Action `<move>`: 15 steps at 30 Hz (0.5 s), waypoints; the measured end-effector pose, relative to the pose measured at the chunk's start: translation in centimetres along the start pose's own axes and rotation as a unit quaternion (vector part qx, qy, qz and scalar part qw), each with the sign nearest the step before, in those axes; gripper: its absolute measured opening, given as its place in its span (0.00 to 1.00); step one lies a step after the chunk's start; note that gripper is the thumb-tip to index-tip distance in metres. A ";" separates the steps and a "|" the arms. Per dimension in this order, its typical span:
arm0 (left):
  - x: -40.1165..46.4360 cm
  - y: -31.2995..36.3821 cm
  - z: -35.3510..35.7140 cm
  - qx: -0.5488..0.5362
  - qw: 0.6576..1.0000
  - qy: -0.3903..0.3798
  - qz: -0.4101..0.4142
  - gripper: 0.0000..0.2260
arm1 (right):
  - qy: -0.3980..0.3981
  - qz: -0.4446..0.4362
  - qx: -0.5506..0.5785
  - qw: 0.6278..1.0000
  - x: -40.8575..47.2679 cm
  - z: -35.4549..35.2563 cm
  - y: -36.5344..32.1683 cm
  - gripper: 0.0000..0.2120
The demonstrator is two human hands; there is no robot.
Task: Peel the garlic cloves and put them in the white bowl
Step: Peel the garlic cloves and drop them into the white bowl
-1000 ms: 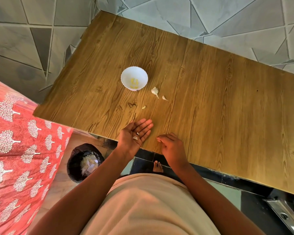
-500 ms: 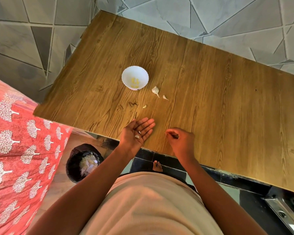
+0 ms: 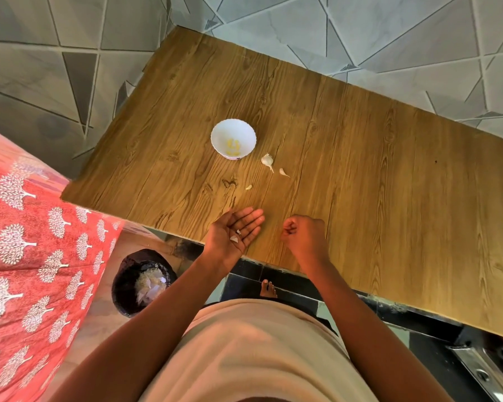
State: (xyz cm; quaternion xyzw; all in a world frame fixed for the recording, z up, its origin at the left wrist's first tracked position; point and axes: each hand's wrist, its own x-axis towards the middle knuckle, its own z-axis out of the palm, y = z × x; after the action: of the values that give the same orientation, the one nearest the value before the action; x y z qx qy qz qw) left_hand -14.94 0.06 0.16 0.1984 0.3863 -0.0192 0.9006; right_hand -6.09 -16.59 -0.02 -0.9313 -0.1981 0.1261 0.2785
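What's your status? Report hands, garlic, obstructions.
Left hand open, palm up, peel scraps on it. Right hand curled, contents unseen. Garlic beside white bowl. Nothing blocking.

No readable text, label, brand or number shows anywhere — not on any object, surface or wall in view.

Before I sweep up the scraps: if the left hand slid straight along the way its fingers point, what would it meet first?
Probably nothing soon: the left hand points up-right, between the small peel scrap and the loose clove, over bare table. Height is unclear.
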 end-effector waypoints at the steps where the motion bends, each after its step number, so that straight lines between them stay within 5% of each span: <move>1: -0.1 0.0 0.0 -0.002 1.000 -0.001 -0.004 0.22 | 0.004 0.033 0.029 0.999 -0.1 -0.4 0.2 0.06; 8: -1.1 1.5 -1.2 -0.033 0.999 -0.009 -0.016 0.22 | 0.048 0.234 0.352 0.905 -1.9 -1.3 -1.3 0.09; 15: -4.5 3.5 -7.2 -0.128 0.991 0.020 0.028 0.22 | -0.040 0.181 0.429 0.884 -3.4 2.7 -9.5 0.08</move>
State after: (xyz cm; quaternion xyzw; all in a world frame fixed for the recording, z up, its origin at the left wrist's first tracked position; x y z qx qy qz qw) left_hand -22.39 5.44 0.07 0.0928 0.3978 0.0594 0.9108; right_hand -12.92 -9.54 3.61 -0.7343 0.0361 0.2845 0.6153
